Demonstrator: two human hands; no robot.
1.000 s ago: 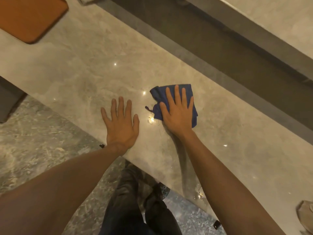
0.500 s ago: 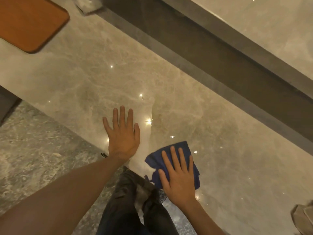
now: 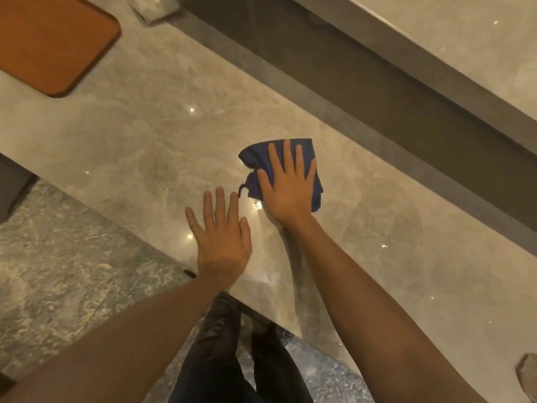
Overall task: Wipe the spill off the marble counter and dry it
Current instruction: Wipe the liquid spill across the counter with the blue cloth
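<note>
A crumpled blue cloth (image 3: 257, 159) lies on the beige marble counter (image 3: 139, 141). My right hand (image 3: 286, 189) presses flat on top of the cloth with fingers spread, covering most of it. My left hand (image 3: 222, 238) rests flat on bare marble near the counter's front edge, just left of the right hand, holding nothing. A faint wet sheen (image 3: 271, 248) streaks the marble between my hands and back toward the front edge.
A brown wooden board (image 3: 49, 42) lies at the counter's far left. A dark recessed channel (image 3: 377, 91) runs along the back, with a raised marble ledge (image 3: 453, 39) beyond. Grey stone floor (image 3: 58, 257) and my dark trouser legs (image 3: 226, 359) show below the front edge.
My right hand slid the blue cloth from the front edge back out to the counter's middle, after pulling it toward me before that. The left hand stayed planted.
</note>
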